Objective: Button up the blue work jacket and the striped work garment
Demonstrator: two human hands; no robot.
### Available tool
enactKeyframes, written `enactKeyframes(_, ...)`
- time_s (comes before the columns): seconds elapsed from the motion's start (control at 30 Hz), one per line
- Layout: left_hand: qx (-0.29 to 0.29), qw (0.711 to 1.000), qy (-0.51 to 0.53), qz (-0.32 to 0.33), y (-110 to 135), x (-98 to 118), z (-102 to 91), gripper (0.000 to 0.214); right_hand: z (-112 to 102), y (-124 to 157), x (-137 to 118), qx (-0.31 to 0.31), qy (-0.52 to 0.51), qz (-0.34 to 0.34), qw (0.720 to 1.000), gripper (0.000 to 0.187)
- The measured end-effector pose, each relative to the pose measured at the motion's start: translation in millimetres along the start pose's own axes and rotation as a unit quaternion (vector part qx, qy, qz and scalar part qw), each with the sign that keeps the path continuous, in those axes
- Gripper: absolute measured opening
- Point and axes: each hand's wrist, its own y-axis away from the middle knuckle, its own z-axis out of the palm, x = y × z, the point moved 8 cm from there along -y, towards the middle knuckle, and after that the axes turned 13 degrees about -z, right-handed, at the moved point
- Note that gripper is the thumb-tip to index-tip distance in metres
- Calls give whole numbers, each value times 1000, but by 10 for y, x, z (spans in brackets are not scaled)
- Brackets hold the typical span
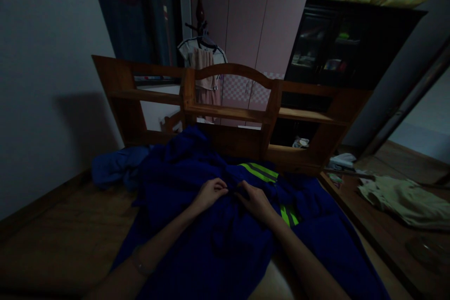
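A dark blue work garment (168, 239) with yellow-green and grey reflective strips (262, 172) lies spread and rumpled before me. My left hand (212, 192) is closed in a pinch on its cloth near the middle. Just to the right, my right hand (256, 200) also has thumb and fingers drawn together on the same fabric. The fingertips of both hands almost meet. Dim light hides whether a small fastener sits between them. A band circles my left wrist.
Behind the garment rises a wooden headboard with shelves (232, 112). Lighter blue cloth (121, 166) lies at the left by the wall. A pale garment (404, 201) rests on a lower surface at the right. Clothes hang on a stand (200, 14) before a pink wardrobe (246, 23).
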Motion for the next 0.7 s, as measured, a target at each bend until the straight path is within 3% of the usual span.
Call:
enactKeyframes(0.13,-68,997,27,-22,-54,-58,42,36,-20,-2,-13,5,-7,9,1000,16)
enactKeyframes(0.37,-142,985,87,-44,6,-3,76,40,-44,7,-56,11,2,-6,1000,13)
enactKeyframes(0.57,-152,985,81,-28,44,37,94,36,-68,5,-117,11,4,-18,1000,19)
enactKeyframes(0.7,-100,993,60,-4,-31,-38,70,36,-47,16,-143,0,16,-19,1000,25)
